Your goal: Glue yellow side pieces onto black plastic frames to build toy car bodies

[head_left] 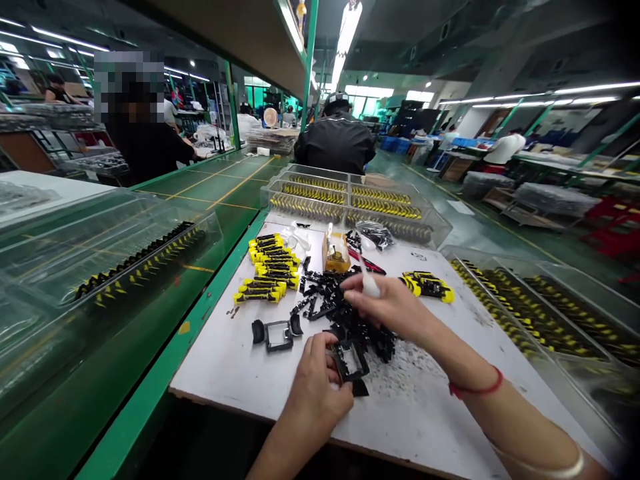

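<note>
"What does the left hand (315, 400) have?"

"Its grip is closed on a black plastic frame (350, 361), with the fingers and thumb at the frame's left side. The frame sits low over the white tabletop (235, 373), but I can't tell whether it touches the surface."

"And the right hand (385, 308)?"

"That grip is clenched too, pinching a white stick (370, 283) between thumb and fingers, just above a heap of small black plastic parts (345, 313)."

"What's around the heap?"

"Just left of it lies a second black frame (279, 336) between two rounded black pads (257, 331). Farther left are stacked yellow-and-black parts (267, 270), and a few similar parts (427, 287) lie to the right. Beyond the heap are a small tan box (336, 252) and a clear bag of black pieces (375, 235)."

"And past the tabletop?"

"Clear plastic trays (345, 200) of yellow-and-black parts stand at the far end, with another tray (530, 313) at the right. A green conveyor belt (215, 193) runs along the left, and a co-worker (335, 137) in a black jacket is straight ahead."
</note>
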A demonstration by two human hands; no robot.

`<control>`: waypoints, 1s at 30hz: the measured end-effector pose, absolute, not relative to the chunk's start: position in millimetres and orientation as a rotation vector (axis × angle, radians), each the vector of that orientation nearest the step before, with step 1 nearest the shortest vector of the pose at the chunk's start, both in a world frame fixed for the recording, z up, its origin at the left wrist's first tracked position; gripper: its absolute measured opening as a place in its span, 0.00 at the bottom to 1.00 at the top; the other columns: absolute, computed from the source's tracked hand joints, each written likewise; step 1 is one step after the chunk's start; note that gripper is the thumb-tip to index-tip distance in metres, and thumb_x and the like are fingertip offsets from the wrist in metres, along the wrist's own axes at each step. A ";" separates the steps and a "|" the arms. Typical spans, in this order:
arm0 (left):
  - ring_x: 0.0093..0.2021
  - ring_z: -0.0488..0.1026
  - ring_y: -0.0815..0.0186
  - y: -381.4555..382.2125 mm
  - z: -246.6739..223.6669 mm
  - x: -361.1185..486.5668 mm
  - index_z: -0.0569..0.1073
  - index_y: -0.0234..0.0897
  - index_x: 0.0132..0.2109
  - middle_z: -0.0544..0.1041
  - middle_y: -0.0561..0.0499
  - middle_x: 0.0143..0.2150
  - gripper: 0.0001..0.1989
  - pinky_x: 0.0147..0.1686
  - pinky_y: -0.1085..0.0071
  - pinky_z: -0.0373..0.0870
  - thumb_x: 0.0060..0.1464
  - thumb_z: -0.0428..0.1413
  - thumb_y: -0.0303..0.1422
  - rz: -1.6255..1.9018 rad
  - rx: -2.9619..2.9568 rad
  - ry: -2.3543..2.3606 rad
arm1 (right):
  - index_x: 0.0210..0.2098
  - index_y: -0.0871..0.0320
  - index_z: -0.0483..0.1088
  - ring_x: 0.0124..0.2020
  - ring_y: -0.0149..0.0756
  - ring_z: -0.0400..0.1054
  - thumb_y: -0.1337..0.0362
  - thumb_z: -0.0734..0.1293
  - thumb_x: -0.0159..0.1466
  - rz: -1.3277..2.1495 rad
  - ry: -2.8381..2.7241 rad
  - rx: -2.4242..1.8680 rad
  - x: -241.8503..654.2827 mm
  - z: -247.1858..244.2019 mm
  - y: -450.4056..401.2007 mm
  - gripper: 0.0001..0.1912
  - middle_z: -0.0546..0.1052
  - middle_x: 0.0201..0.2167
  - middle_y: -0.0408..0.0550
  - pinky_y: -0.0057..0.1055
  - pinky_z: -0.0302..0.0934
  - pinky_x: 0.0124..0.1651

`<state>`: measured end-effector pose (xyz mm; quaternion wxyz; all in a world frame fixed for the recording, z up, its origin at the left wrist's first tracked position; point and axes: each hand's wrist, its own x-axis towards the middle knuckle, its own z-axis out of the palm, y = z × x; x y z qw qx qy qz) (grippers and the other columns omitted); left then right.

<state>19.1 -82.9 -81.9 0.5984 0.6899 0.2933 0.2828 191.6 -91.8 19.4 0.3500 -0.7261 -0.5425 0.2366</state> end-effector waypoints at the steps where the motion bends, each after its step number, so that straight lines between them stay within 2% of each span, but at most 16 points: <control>1: 0.34 0.68 0.69 -84.3 -81.3 18.3 0.62 0.38 0.49 0.66 0.49 0.43 0.28 0.31 0.73 0.72 0.39 0.51 0.17 0.693 1.657 0.665 | 0.42 0.56 0.71 0.19 0.30 0.62 0.52 0.65 0.60 0.746 -1.380 -1.881 184.3 19.4 -103.2 0.17 0.69 0.19 0.40 0.25 0.56 0.20; 3: 0.36 0.68 0.69 -88.2 -77.9 15.7 0.59 0.41 0.55 0.65 0.48 0.45 0.33 0.35 0.71 0.74 0.40 0.50 0.16 0.761 1.772 0.620 | 0.43 0.56 0.72 0.20 0.28 0.61 0.52 0.65 0.59 0.877 -1.355 -1.888 173.2 18.6 -121.5 0.17 0.69 0.20 0.40 0.24 0.55 0.20; 6: 0.42 0.69 0.65 -95.0 -68.0 9.5 0.49 0.46 0.63 0.64 0.45 0.52 0.41 0.43 0.65 0.73 0.44 0.48 0.15 0.796 1.955 0.567 | 0.43 0.55 0.72 0.21 0.28 0.60 0.53 0.65 0.60 0.914 -1.357 -1.882 166.4 19.1 -139.8 0.17 0.70 0.22 0.41 0.24 0.55 0.22; 10: 0.53 0.67 0.58 -101.0 -59.4 4.1 0.43 0.45 0.66 0.63 0.41 0.56 0.40 0.49 0.60 0.71 0.49 0.45 0.15 0.856 2.204 0.560 | 0.42 0.56 0.70 0.19 0.26 0.57 0.51 0.64 0.60 0.991 -1.244 -1.734 168.7 20.8 -156.8 0.17 0.66 0.19 0.39 0.23 0.52 0.21; 15: 0.56 0.66 0.61 -99.1 -64.7 3.8 0.40 0.46 0.67 0.66 0.42 0.55 0.37 0.52 0.63 0.69 0.55 0.43 0.16 1.036 2.433 0.486 | 0.37 0.57 0.65 0.19 0.25 0.56 0.50 0.67 0.58 1.032 -1.057 -1.599 171.1 14.4 -177.9 0.17 0.65 0.19 0.37 0.22 0.51 0.19; 19: 0.57 0.65 0.60 -97.1 -65.9 5.3 0.42 0.44 0.67 0.66 0.41 0.57 0.34 0.53 0.63 0.67 0.58 0.42 0.17 1.123 2.539 0.402 | 0.37 0.56 0.62 0.19 0.24 0.56 0.54 0.68 0.57 1.000 -0.964 -1.581 170.2 5.2 -192.8 0.16 0.67 0.22 0.37 0.21 0.51 0.19; 23: 0.55 0.66 0.61 -98.5 -64.0 6.2 0.45 0.45 0.67 0.67 0.42 0.53 0.34 0.53 0.62 0.67 0.58 0.45 0.18 1.157 2.554 0.446 | 0.37 0.57 0.64 0.19 0.24 0.57 0.56 0.67 0.59 0.892 -0.912 -1.651 171.0 -2.7 -202.6 0.13 0.68 0.22 0.38 0.22 0.52 0.19; 27: 0.54 0.66 0.56 -100.1 -60.8 3.0 0.53 0.42 0.64 0.66 0.41 0.54 0.32 0.51 0.58 0.68 0.55 0.56 0.30 1.161 2.384 0.612 | 0.42 0.55 0.64 0.22 0.27 0.62 0.57 0.66 0.59 0.717 -0.885 -1.716 172.5 -10.2 -210.4 0.14 0.70 0.29 0.41 0.23 0.56 0.20; 30: 0.44 0.71 0.59 -100.9 -55.7 3.1 0.59 0.38 0.61 0.70 0.43 0.48 0.29 0.42 0.63 0.72 0.55 0.56 0.38 0.946 2.123 0.737 | 0.45 0.54 0.65 0.23 0.28 0.64 0.58 0.65 0.59 0.609 -0.886 -1.772 172.4 -17.3 -216.1 0.15 0.71 0.31 0.42 0.24 0.58 0.21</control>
